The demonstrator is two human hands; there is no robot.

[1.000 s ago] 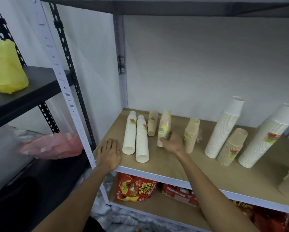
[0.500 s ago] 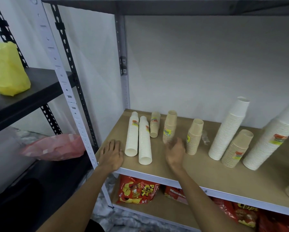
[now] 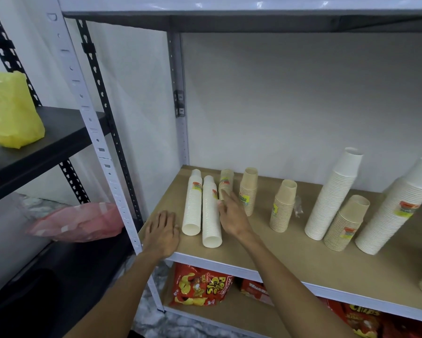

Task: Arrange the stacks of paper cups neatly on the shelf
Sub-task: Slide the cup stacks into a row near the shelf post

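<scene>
Now right hand (image 3: 232,215) at tan stack (image 3: 226,182)

two white stacks (image 3: 191,203) touching, shelf (image 3: 302,259) left | tan stacks (image 3: 283,206) middle | taller white stacks (image 3: 332,196) right

On the shelf (image 3: 302,259), two long cup stacks (image 3: 192,203) lie side by side at the left, with a shorter stack (image 3: 226,178) just right of them, lying too, I think. Mid-shelf stand two short stacks (image 3: 248,191), and at the right three taller stacks (image 3: 334,193) stand close together. On the board below sit snack bags (image 3: 200,286).
</scene>
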